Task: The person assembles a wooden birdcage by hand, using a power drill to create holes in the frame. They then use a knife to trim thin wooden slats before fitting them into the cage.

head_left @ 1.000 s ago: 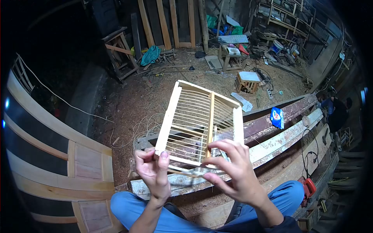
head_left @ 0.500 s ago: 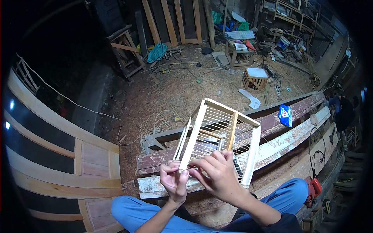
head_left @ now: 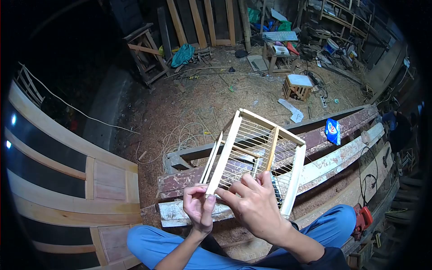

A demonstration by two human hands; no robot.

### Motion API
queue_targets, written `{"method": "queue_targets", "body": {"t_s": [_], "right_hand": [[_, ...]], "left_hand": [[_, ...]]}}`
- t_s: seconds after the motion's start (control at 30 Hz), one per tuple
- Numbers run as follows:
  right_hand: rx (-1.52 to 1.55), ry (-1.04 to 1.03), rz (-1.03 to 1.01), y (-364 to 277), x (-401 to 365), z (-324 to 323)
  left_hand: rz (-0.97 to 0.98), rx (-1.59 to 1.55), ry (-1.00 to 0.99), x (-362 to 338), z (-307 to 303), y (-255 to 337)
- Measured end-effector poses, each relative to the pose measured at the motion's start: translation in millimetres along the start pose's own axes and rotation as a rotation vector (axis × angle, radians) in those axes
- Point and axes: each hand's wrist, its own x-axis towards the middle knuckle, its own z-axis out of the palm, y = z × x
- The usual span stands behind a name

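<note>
A small wooden cage of pale strips, with rows of thin bars and a yellowish middle slat, is tilted up in front of me. My left hand grips its near left corner between thumb and fingers. Curled over the near edge, my right hand has its fingertips pressed together against the thin bars, close to the left thumb. Whether a loose piece sits between those right fingertips is hidden by the hand.
Long planks, one maroon and one white, lie across in front of me under the cage. A blue packet rests on them. Wooden door panels lean at left. Farther off stand a slatted stool and coiled cord.
The cage has shifted slightly right and its far end a little upward. My right fingers have moved slightly along the near edge, while the left hand keeps its corner.
</note>
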Motion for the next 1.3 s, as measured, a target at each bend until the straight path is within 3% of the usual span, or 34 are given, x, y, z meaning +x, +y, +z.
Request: {"method": "queue_targets", "body": {"t_s": [0.57,0.67,1.03,1.3], "right_hand": [[0.023,-0.080,0.060,-0.1,0.2,-2.2],[0.146,-0.075,0.028,6.9,2.2,-2.4],[-0.033,-0.129,0.056,-9.1,12.8,3.0],[0.166,-0.092,0.036,-2.1,23.3,16.7]], "left_hand": [[0.040,-0.006,-0.030,-4.1,-0.9,-1.5],[0.038,0.004,-0.021,-4.8,-4.0,-4.3],[0.076,0.018,-0.020,-0.3,-16.2,-15.7],[0.021,0.169,-0.019,3.2,-26.1,-8.7]]}}
